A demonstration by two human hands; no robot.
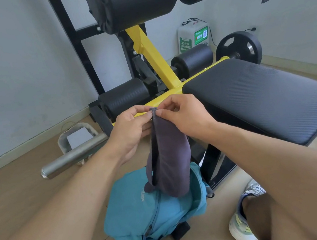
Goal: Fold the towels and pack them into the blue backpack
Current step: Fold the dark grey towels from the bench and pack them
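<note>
The blue backpack (pixel 147 211) lies on the floor, contents hidden. Above it hangs a grey towel (pixel 168 160), its top corners pinched together by the left hand (pixel 131 128) and right hand (pixel 184 115). Behind, bench pad (pixel 265 97).

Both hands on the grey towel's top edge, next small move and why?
Probably lower it to fold again: left hand and right hand pinch the dark grey towel hanging doubled over the teal-blue fabric backpack on the floor.
</note>
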